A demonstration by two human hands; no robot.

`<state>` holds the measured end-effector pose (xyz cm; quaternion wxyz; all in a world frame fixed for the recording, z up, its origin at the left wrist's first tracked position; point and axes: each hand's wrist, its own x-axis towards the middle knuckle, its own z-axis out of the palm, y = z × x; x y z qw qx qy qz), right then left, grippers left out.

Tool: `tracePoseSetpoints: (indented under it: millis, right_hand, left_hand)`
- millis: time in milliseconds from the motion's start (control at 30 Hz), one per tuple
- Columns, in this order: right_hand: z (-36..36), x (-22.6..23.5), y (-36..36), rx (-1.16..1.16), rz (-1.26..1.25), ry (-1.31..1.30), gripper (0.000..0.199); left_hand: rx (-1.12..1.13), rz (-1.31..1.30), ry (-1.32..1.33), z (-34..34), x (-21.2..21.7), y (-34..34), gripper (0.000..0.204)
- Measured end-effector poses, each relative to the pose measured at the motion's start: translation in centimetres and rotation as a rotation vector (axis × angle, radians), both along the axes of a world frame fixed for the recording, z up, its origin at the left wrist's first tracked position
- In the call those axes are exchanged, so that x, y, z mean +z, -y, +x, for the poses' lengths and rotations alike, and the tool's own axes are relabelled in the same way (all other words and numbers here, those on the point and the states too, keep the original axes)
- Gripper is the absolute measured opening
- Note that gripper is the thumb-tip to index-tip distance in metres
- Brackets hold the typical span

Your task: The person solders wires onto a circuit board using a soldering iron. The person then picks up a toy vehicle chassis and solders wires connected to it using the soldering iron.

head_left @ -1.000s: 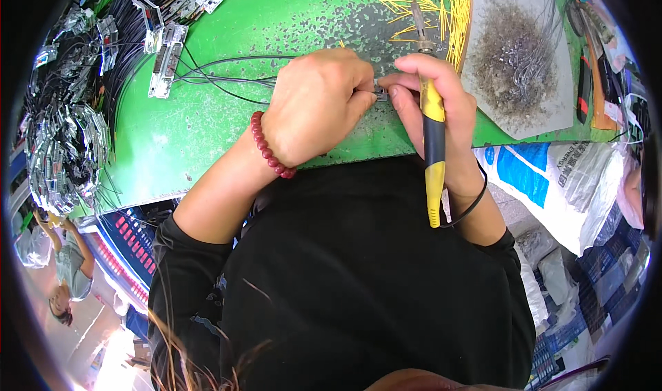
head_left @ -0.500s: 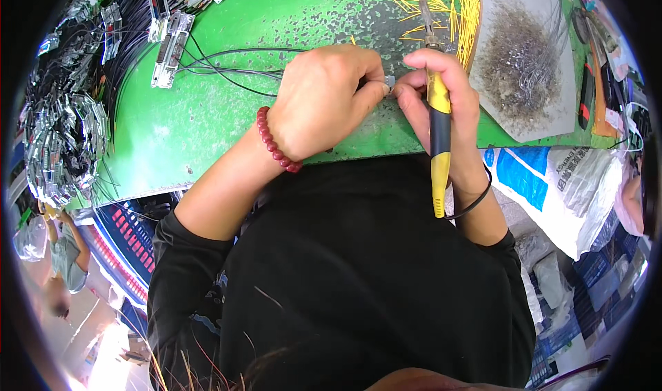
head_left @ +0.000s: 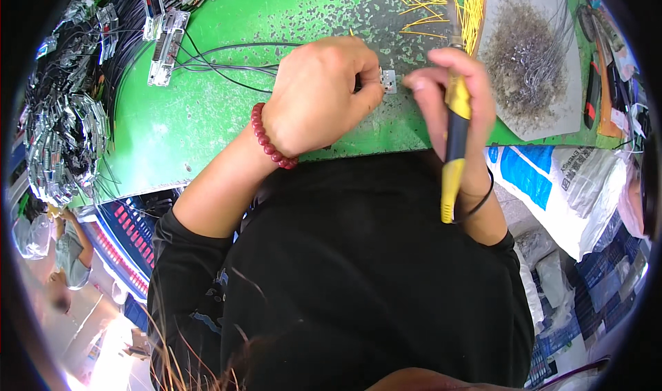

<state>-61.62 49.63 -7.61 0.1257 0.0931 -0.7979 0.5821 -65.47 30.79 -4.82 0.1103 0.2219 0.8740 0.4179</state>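
My left hand (head_left: 323,98), with a red bead bracelet at the wrist, is closed on a small silvery metal part (head_left: 389,82) whose end sticks out past the fingertips. Black cables (head_left: 227,61) run leftward from under that hand to flat metal pieces (head_left: 167,46) on the green table. In my right hand (head_left: 469,91) is a soldering iron (head_left: 456,139) with a yellow and black handle. Its tip points away from me and is blurred, and the thumb and forefinger are a short way from the metal part.
Thin yellow strands (head_left: 469,18) lie at the far side of the green table (head_left: 227,129). To their right, a grey board (head_left: 502,108) carries a heap of grey-brown residue and wire bits. Many metal parts with black cables (head_left: 65,146) pile up at the left. A person (head_left: 74,253) is at the lower left.
My right hand has moved right, away from my left hand, carrying the soldering iron. More of the metal part now shows beyond my left fingertips.
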Motion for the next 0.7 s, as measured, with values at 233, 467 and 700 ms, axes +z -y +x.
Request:
tracePoseSetpoints:
  millis: [233,467,700]
  right_hand:
    - [2.6,2.2,-2.7,-0.009,-0.106,0.297,0.065]
    - [3.9,0.3,-3.7,-0.137,-0.168,0.103,0.053]
    - [4.2,-0.4,-3.8,-0.005,-0.351,0.111,0.023]
  left_hand:
    - [-0.016,-0.041,-0.092,0.1,-0.3,-0.3,0.009]
    - [0.01,-0.065,-0.123,0.3,-0.5,-0.6,0.01]
    - [0.013,-0.068,-0.135,0.4,-0.6,-0.6,0.01]
